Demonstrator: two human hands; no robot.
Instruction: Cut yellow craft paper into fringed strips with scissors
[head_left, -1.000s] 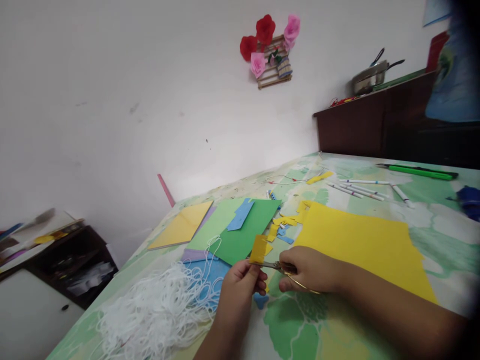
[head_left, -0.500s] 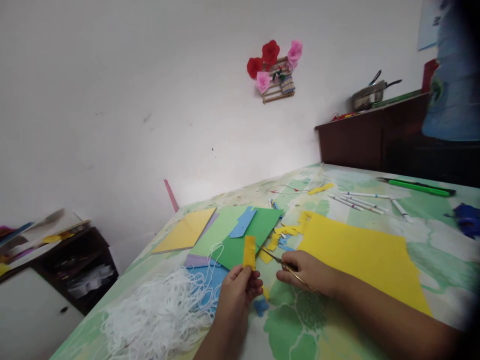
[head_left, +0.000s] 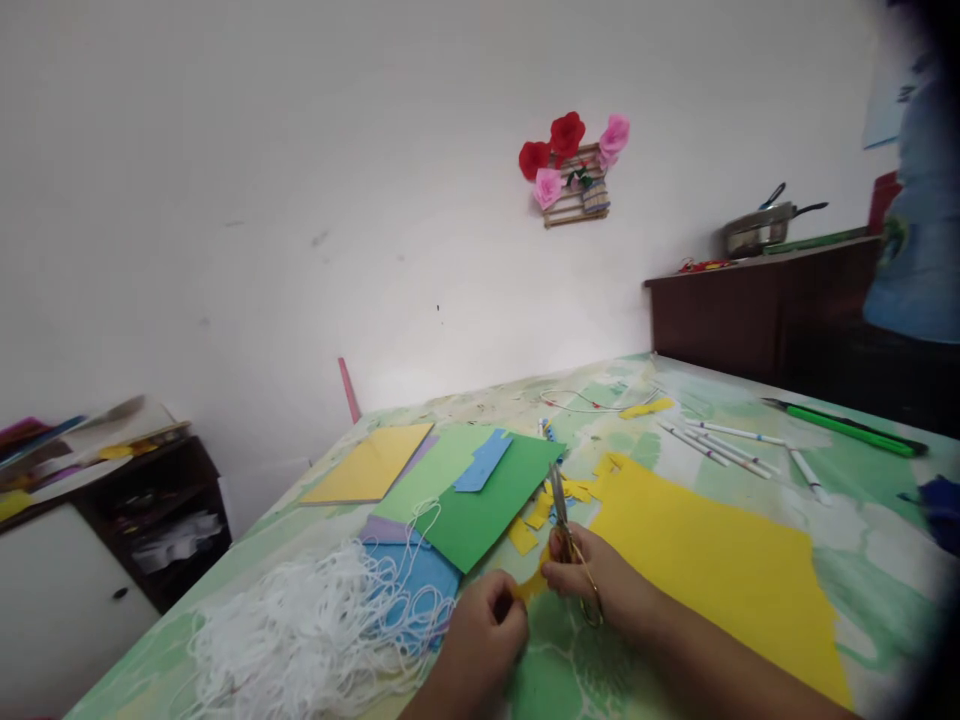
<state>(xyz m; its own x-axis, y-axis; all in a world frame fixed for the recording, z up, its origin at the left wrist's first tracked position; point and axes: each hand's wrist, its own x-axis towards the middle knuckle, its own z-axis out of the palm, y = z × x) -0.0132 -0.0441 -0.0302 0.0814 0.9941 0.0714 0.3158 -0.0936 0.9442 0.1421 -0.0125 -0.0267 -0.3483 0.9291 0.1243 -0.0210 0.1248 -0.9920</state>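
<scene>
My left hand [head_left: 487, 622] is closed on one end of a small yellow strip [head_left: 534, 582], low over the table. Close on its right, my right hand [head_left: 589, 570] grips scissors [head_left: 561, 505], whose blades point up and away; its fingertips meet the strip's other end. Yellow scraps [head_left: 538, 512] lie just beyond the hands. A large yellow sheet [head_left: 705, 545] spreads to the right. Green sheets [head_left: 491, 515] with a blue piece [head_left: 484, 462] on top lie behind my left hand.
White string [head_left: 307, 630] is heaped at the left. Yellow-orange sheets [head_left: 371, 465] lie behind it. Several white markers [head_left: 739, 450] and a green cutter [head_left: 847, 428] are at the right. A person in a light blue shirt [head_left: 919, 230] stands at the far right.
The hands have come together, and the strip, upright before, now lies low between them. The scissors have turned to point upward. The view has shifted slightly.
</scene>
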